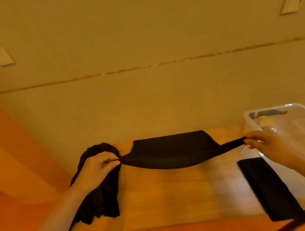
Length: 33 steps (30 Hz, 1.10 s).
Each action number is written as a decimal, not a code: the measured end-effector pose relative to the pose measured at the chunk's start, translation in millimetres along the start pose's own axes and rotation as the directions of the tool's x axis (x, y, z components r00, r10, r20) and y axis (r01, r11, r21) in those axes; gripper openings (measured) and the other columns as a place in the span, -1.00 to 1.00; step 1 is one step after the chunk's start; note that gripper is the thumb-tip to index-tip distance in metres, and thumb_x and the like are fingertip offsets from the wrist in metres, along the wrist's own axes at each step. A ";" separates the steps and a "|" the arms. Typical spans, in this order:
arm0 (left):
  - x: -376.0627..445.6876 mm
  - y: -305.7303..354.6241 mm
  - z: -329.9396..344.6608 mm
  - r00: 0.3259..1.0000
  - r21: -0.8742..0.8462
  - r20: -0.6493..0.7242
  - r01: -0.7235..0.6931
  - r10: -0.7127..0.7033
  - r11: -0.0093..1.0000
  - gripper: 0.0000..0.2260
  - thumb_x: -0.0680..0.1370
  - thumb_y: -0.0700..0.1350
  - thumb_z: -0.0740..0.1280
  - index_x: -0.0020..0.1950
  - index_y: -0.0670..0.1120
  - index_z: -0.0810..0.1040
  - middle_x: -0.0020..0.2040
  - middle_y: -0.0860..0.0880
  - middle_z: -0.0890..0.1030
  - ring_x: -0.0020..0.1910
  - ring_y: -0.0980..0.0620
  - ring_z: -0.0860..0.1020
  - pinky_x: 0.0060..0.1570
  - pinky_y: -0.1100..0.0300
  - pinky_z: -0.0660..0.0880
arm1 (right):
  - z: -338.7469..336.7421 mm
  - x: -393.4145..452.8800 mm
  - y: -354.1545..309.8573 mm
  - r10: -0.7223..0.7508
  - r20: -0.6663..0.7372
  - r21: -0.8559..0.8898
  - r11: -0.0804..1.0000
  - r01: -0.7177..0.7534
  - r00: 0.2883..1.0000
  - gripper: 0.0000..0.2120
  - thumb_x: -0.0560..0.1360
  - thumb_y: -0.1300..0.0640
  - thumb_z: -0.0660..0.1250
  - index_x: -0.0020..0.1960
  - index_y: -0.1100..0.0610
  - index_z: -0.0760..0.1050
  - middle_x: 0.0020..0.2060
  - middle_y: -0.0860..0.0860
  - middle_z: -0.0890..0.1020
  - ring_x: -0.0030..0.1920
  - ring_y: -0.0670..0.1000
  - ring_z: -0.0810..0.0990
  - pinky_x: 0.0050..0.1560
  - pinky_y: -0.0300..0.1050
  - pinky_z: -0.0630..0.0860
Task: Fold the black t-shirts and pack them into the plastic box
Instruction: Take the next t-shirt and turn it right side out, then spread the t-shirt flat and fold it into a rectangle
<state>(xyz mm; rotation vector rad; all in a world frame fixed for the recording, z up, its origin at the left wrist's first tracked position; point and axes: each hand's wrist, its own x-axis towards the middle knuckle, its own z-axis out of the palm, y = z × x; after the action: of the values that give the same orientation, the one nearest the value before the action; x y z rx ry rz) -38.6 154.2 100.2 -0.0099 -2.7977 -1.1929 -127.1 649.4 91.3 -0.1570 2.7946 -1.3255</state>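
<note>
Black t-shirt (172, 151) hangs stretched between the two hands above the far half of the wooden surface (175, 194), its far edge resting on the wood and its near edge sagging in a shallow curve. The left hand (99, 168) pinches one end of the cloth between thumb and fingertips; the right hand (265, 144) pinches the other end, drawn out into a thin strip. A crumpled pile of black shirts (98, 200) lies under the left hand at the surface's left edge and spills over it. A folded black shirt (268, 187) lies flat near the right corner, just beside the clear plastic box (299, 118), which stands at the right.

Risks, as I judge them: the right-hand pinch holds only a narrow tip, so a tug could slip it free and drop the cloth unevenly; the left hand sits touching the pile and could drag another shirt along.

The held shirt's long axis runs left to right, roughly parallel to the surface's far edge.
</note>
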 end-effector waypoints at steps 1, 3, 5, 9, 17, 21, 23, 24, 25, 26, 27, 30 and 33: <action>-12.8 -7.4 6.4 0.999 0.028 0.041 -0.019 0.018 0.999 -0.88 0.47 -0.21 0.44 -0.08 0.01 0.67 -0.08 0.14 0.63 -0.09 0.23 0.59 -0.04 0.41 0.49 | 7.1 -12.2 6.8 0.007 0.023 -0.027 1.000 -0.006 1.000 -0.88 0.53 0.21 0.33 0.00 0.02 0.57 -0.11 -0.08 0.64 -0.14 -0.16 0.62 -0.11 -0.32 0.41; -36.1 -21.9 20.6 0.993 0.059 0.115 -0.025 0.019 0.998 -0.82 0.43 -0.25 0.48 -0.08 0.03 0.66 -0.04 0.12 0.62 -0.06 0.24 0.60 0.01 0.38 0.51 | 16.7 -32.6 20.5 0.027 0.035 -0.056 0.998 -0.025 0.999 -0.83 0.53 0.22 0.32 -0.03 -0.04 0.56 -0.13 -0.15 0.62 -0.11 -0.18 0.58 -0.11 -0.32 0.39; -54.4 -37.0 35.7 0.991 0.095 0.130 -0.016 0.004 0.995 -0.75 0.44 -0.29 0.47 -0.11 0.08 0.62 -0.02 0.09 0.61 -0.05 0.25 0.59 0.03 0.37 0.52 | 24.7 -48.9 36.4 0.058 0.031 -0.070 0.996 -0.056 0.998 -0.82 0.53 0.22 0.33 -0.04 -0.06 0.57 -0.16 -0.15 0.63 -0.11 -0.15 0.59 -0.15 -0.31 0.39; -81.3 -58.2 62.8 0.997 0.179 0.075 -0.012 -0.002 0.984 -0.72 0.48 -0.32 0.42 -0.11 0.10 0.56 -0.06 0.11 0.59 -0.04 0.27 0.56 -0.01 0.44 0.49 | 32.8 -73.5 56.9 0.100 0.018 -0.101 0.990 -0.098 0.995 -0.82 0.53 0.23 0.33 -0.02 -0.06 0.55 -0.13 -0.09 0.62 -0.12 -0.15 0.57 -0.14 -0.30 0.44; -121.4 -79.8 111.8 0.991 0.346 0.106 0.045 -0.087 0.937 -0.85 0.54 -0.25 0.36 0.02 -0.02 0.60 -0.03 0.14 0.53 -0.13 0.24 0.53 -0.13 0.49 0.41 | 63.9 -110.2 98.5 -0.058 0.142 -0.337 0.936 0.103 0.988 -0.77 0.47 0.26 0.40 0.07 0.01 0.55 -0.13 -0.26 0.52 -0.13 -0.29 0.55 -0.11 -0.35 0.54; -133.0 -90.0 136.0 0.988 0.410 0.086 0.084 -0.130 0.908 -0.85 0.54 -0.21 0.37 0.00 0.04 0.58 -0.04 0.14 0.54 -0.10 0.23 0.49 -0.18 0.50 0.37 | 86.9 -114.6 131.6 -0.091 0.218 -0.438 0.881 0.181 0.972 -0.76 0.49 0.17 0.40 0.11 -0.07 0.53 0.01 -0.14 0.59 -0.05 -0.19 0.59 0.03 -0.27 0.54; -137.3 -95.0 147.3 0.983 0.451 0.084 0.107 -0.162 0.886 -0.87 0.53 -0.21 0.39 0.02 -0.01 0.62 -0.02 0.09 0.58 -0.05 0.19 0.52 -0.17 0.48 0.34 | 95.9 -116.5 144.1 -0.109 0.281 -0.500 0.831 0.243 0.953 -0.77 0.55 0.09 0.33 0.20 -0.04 0.53 0.14 -0.13 0.55 0.11 -0.13 0.55 0.11 -0.37 0.38; -139.2 -98.5 151.9 0.981 0.472 0.082 0.118 -0.176 0.874 -0.87 0.51 -0.22 0.40 0.02 -0.04 0.63 -0.01 0.07 0.59 -0.03 0.15 0.54 -0.14 0.46 0.35 | 99.6 -117.6 150.3 -0.119 0.309 -0.518 0.811 0.272 0.944 -0.75 0.57 0.06 0.29 0.23 -0.03 0.52 0.17 -0.16 0.53 0.17 -0.14 0.52 0.15 -0.38 0.32; -141.5 -101.6 155.8 0.977 0.491 0.083 0.131 -0.195 0.861 -0.86 0.49 -0.23 0.43 0.01 -0.05 0.64 -0.02 0.06 0.61 -0.02 0.11 0.56 -0.10 0.42 0.39 | 102.4 -118.4 154.6 -0.125 0.328 -0.527 0.798 0.291 0.937 -0.75 0.57 0.04 0.28 0.24 -0.04 0.52 0.17 -0.18 0.52 0.19 -0.14 0.50 0.17 -0.36 0.31; -143.6 -105.5 159.3 0.975 0.510 0.081 0.138 -0.208 0.849 -0.84 0.45 -0.24 0.47 -0.01 -0.06 0.65 -0.04 0.05 0.62 -0.03 0.08 0.59 -0.08 0.37 0.44 | 104.1 -119.3 156.5 -0.120 0.345 -0.544 0.783 0.302 0.931 -0.76 0.55 0.04 0.31 0.22 -0.05 0.53 0.15 -0.18 0.54 0.17 -0.14 0.51 0.17 -0.33 0.33; -145.7 -109.3 162.2 0.974 0.524 0.075 0.142 -0.211 0.840 -0.81 0.39 -0.26 0.52 -0.05 -0.05 0.66 -0.07 0.05 0.62 -0.07 0.06 0.62 -0.10 0.31 0.51 | 105.4 -119.4 159.9 -0.127 0.350 -0.547 0.777 0.313 0.928 -0.77 0.51 0.06 0.37 0.16 -0.05 0.56 0.11 -0.17 0.57 0.12 -0.12 0.55 0.13 -0.30 0.38; -149.5 -116.1 166.6 0.985 0.561 0.069 0.091 -0.156 0.823 -0.68 0.18 -0.29 0.64 -0.17 -0.05 0.66 -0.17 0.06 0.63 -0.21 0.07 0.64 -0.26 0.23 0.58 | 105.8 -118.2 164.4 -0.206 0.335 -0.545 0.753 0.368 0.919 -0.68 0.27 0.13 0.60 -0.04 -0.06 0.62 -0.11 -0.13 0.63 -0.12 -0.10 0.65 -0.12 -0.29 0.51; -149.9 -111.9 166.5 0.992 0.559 0.077 0.042 -0.101 0.828 -0.78 0.28 -0.22 0.58 -0.16 -0.02 0.65 -0.18 0.10 0.61 -0.21 0.10 0.62 -0.24 0.23 0.52 | 101.5 -112.7 153.2 -0.243 0.400 -0.566 0.693 0.446 0.884 -0.69 0.21 0.03 0.60 -0.08 -0.08 0.62 -0.13 -0.19 0.63 -0.14 -0.17 0.62 -0.13 -0.32 0.49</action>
<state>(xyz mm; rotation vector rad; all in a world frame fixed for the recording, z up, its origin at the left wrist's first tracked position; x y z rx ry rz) 90.5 201.4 -109.1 0.0814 -3.1482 -0.3441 -17.7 680.0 -91.9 -0.8750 2.8922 -0.2302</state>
